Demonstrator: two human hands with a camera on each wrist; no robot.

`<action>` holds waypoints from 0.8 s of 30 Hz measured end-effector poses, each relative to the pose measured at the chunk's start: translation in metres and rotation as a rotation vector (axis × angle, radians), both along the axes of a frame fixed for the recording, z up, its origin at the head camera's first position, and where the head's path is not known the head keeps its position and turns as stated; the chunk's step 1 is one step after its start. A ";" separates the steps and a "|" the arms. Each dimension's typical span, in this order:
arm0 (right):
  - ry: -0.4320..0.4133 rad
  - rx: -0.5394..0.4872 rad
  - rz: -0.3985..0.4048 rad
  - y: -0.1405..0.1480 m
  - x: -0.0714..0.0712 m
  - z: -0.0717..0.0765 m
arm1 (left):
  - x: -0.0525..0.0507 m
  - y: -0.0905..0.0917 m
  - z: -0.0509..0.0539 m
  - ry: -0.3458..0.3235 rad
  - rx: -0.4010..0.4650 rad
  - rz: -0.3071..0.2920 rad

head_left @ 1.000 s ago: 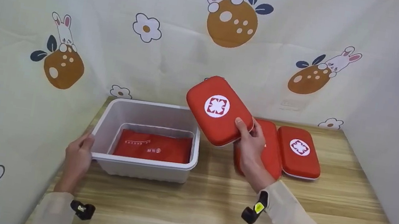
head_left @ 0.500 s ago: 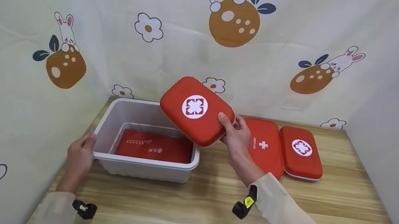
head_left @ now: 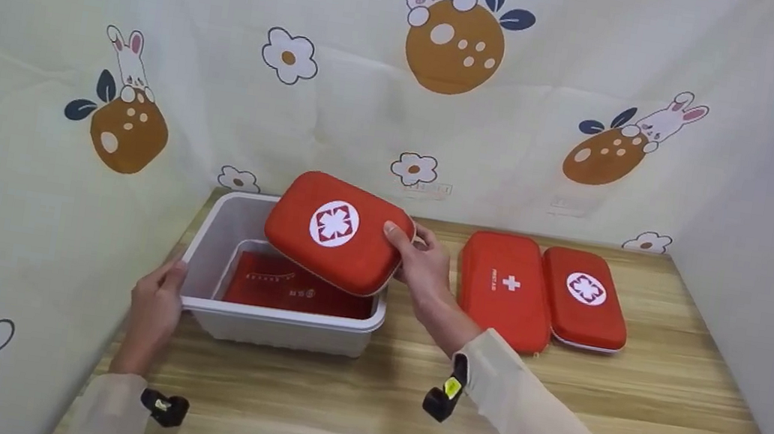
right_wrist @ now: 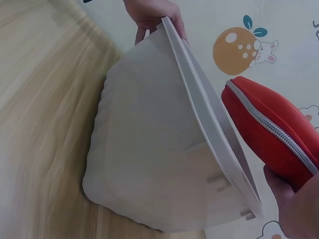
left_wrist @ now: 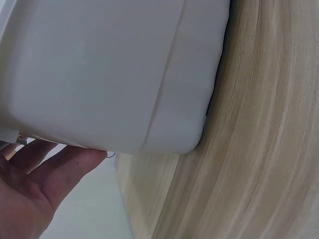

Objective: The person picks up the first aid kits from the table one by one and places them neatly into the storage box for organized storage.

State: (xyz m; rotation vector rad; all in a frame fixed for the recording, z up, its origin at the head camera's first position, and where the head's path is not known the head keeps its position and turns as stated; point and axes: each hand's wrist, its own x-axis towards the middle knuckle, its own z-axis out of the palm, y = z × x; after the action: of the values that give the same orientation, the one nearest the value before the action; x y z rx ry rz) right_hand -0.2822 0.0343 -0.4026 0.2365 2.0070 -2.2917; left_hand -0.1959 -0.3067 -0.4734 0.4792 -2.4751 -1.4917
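Observation:
My right hand (head_left: 426,272) pinches the right end of a red zippered case (head_left: 301,235), thumb on top, and holds it tilted over the right part of a grey-white bin (head_left: 276,330). In the right wrist view the case (right_wrist: 274,124) hangs beside the bin's rim, its zipper showing. A flat red item with pale print (head_left: 263,290) lies in the bin, partly hidden by the case. At the bin's left front corner my left hand (head_left: 155,305) grips the rim; the left wrist view shows this hand (left_wrist: 45,184) against the bin's side (left_wrist: 99,74).
Two more red cases lie side by side on the wooden table (head_left: 555,422) to the right: one with a white cross (head_left: 506,309), the other with a round white emblem (head_left: 592,321). A printed cloth (head_left: 341,112) surrounds the table at the back and sides.
My right hand has moved left and down with the red case, from beside the bin to over it. The case with the white cross is uncovered. My left hand stays at the rim.

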 end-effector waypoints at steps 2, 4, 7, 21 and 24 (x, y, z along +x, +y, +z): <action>-0.014 0.007 0.019 -0.004 -0.001 -0.001 | 0.000 0.000 0.000 -0.001 0.003 0.003; -0.022 -0.012 0.038 -0.008 -0.002 -0.002 | -0.001 -0.001 -0.001 0.007 -0.004 0.008; -0.035 -0.052 0.071 -0.014 -0.002 -0.004 | 0.000 -0.001 -0.002 0.013 -0.015 0.015; -0.115 0.037 0.209 -0.040 -0.004 -0.005 | -0.001 -0.003 0.000 -0.003 -0.033 0.013; -0.135 0.064 0.213 -0.043 -0.004 -0.004 | -0.001 -0.002 0.002 -0.004 -0.035 0.007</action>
State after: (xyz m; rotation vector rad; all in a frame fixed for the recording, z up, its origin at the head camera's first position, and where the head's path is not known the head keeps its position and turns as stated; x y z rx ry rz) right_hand -0.2860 -0.0085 -0.4065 0.1680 1.9389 -2.0306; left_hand -0.1966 -0.3087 -0.4718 0.4843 -2.4957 -1.4441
